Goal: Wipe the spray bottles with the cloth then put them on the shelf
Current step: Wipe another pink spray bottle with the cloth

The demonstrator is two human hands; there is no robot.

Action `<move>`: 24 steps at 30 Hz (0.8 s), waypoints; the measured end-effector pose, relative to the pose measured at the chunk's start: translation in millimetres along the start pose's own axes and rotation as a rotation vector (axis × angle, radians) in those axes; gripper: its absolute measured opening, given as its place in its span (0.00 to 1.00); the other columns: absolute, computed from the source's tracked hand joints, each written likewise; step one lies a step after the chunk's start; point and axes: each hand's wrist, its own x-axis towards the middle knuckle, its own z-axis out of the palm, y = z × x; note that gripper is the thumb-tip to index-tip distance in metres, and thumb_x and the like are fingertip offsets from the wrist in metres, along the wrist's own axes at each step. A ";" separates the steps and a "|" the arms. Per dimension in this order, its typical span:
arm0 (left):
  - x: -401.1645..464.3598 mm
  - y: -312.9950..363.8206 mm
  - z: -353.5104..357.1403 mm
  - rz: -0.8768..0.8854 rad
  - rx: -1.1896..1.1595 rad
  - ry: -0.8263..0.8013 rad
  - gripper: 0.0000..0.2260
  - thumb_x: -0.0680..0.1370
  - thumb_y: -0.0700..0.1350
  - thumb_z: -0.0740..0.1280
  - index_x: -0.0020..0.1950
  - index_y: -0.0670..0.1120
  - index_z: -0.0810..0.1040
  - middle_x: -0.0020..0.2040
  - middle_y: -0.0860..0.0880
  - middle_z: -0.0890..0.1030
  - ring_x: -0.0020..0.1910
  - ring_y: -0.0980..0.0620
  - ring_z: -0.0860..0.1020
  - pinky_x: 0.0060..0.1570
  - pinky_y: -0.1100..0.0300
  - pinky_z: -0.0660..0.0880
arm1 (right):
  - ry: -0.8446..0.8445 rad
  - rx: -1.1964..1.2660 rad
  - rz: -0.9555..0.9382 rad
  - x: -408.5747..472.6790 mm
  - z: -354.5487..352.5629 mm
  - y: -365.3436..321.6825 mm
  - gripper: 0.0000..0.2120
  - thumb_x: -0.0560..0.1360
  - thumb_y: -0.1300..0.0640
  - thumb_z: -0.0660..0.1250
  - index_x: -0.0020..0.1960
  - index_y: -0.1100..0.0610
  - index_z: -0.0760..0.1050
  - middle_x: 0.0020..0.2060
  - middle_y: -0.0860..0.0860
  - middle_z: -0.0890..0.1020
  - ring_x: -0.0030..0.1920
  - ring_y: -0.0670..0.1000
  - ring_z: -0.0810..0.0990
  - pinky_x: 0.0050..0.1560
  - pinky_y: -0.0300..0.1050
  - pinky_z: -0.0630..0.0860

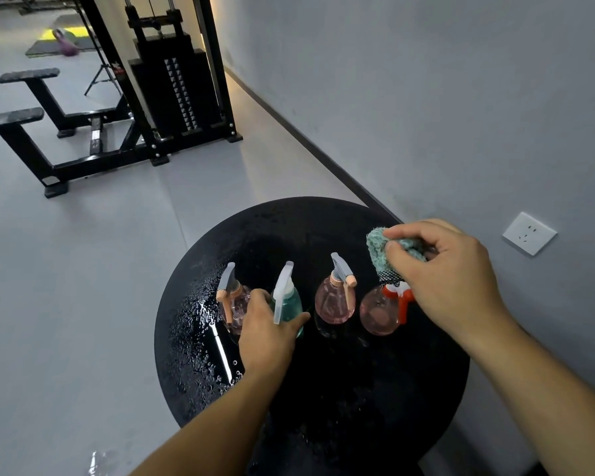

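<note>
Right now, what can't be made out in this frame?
Head view only:
- Shelf: not in frame.
- Far-left pink bottle: lower body hidden by left hand.
- Red-trigger bottle: nozzle covered by cloth and right hand.
- Teal bottle: left grip hides its base.
- Table: near edge cut off.

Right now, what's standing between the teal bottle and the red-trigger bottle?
In the head view, one pink bottle with a peach trigger stands between the teal bottle and the red-trigger bottle, on the wet black table.
</note>
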 end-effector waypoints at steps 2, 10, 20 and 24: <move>0.8 -0.3 3.2 -0.009 -0.005 0.008 0.29 0.69 0.60 0.83 0.54 0.58 0.65 0.51 0.57 0.79 0.48 0.52 0.80 0.43 0.50 0.79 | 0.004 0.003 0.002 0.1 -0.6 0.0 0.09 0.77 0.58 0.73 0.47 0.44 0.86 0.48 0.38 0.83 0.49 0.35 0.80 0.41 0.24 0.73; 6.9 -2.0 8.7 -0.037 -0.047 0.037 0.30 0.69 0.60 0.83 0.56 0.56 0.65 0.52 0.55 0.77 0.50 0.50 0.79 0.43 0.51 0.76 | 0.013 -0.001 -0.011 0.1 -2.7 0.3 0.10 0.77 0.59 0.73 0.47 0.43 0.85 0.47 0.37 0.83 0.49 0.33 0.80 0.43 0.22 0.71; 2.9 -7.8 1.9 -0.072 -0.156 -0.010 0.38 0.70 0.53 0.84 0.73 0.48 0.69 0.64 0.51 0.78 0.56 0.50 0.79 0.50 0.53 0.77 | 0.008 -0.002 -0.012 -0.1 -3.9 2.5 0.08 0.77 0.60 0.73 0.49 0.47 0.86 0.47 0.39 0.83 0.46 0.34 0.81 0.40 0.23 0.72; -10.2 -11.0 -10.8 -0.080 -0.121 0.016 0.39 0.69 0.53 0.85 0.74 0.46 0.70 0.68 0.48 0.77 0.63 0.47 0.80 0.63 0.47 0.80 | -0.001 -0.019 -0.028 -1.4 -2.5 1.6 0.09 0.77 0.59 0.73 0.48 0.44 0.85 0.47 0.37 0.82 0.48 0.33 0.80 0.42 0.23 0.72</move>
